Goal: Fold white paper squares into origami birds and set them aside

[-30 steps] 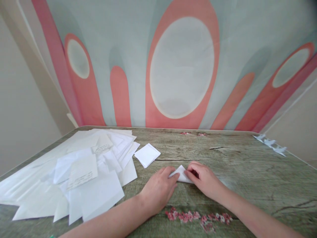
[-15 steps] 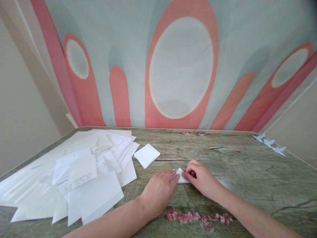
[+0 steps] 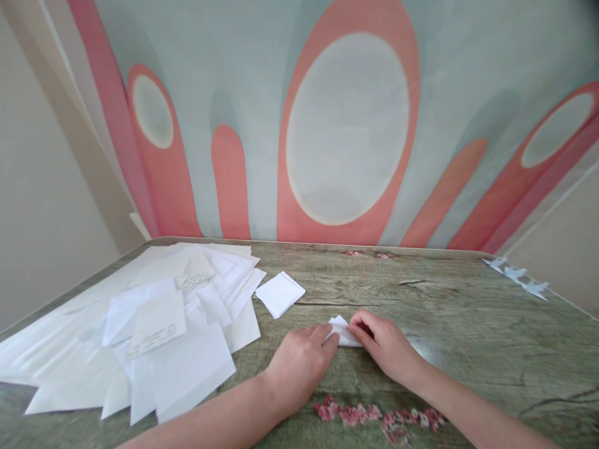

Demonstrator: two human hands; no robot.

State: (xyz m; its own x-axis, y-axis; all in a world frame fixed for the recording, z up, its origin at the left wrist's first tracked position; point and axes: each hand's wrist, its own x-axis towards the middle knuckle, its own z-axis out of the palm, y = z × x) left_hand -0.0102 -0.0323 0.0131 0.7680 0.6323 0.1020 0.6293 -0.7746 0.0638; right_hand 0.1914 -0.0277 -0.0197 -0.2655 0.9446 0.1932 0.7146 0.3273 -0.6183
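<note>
A small folded piece of white paper (image 3: 344,337) lies on the wood-patterned table between both hands, with a pointed tip facing away from me. My left hand (image 3: 305,358) pins its left end, thumb and fingers closed on it. At the other end, my right hand (image 3: 380,340) pinches the paper's edge between thumb and curled fingers. Parts of the folded paper are hidden under the fingertips. Just beyond my left hand rests a small stack of square white paper (image 3: 281,294).
A wide heap of loose white sheets (image 3: 187,368) spreads over the left of the table. Several small folded paper figures (image 3: 515,272) stand in a row at the right edge. Pink printed flowers (image 3: 349,413) decorate the table (image 3: 472,330). Behind it hangs a patterned backdrop (image 3: 262,93).
My right hand's fingers have shifted slightly along the paper's right side, and the paper's tip looks a little different. My left hand stays on the paper. The whole view has shifted slightly.
</note>
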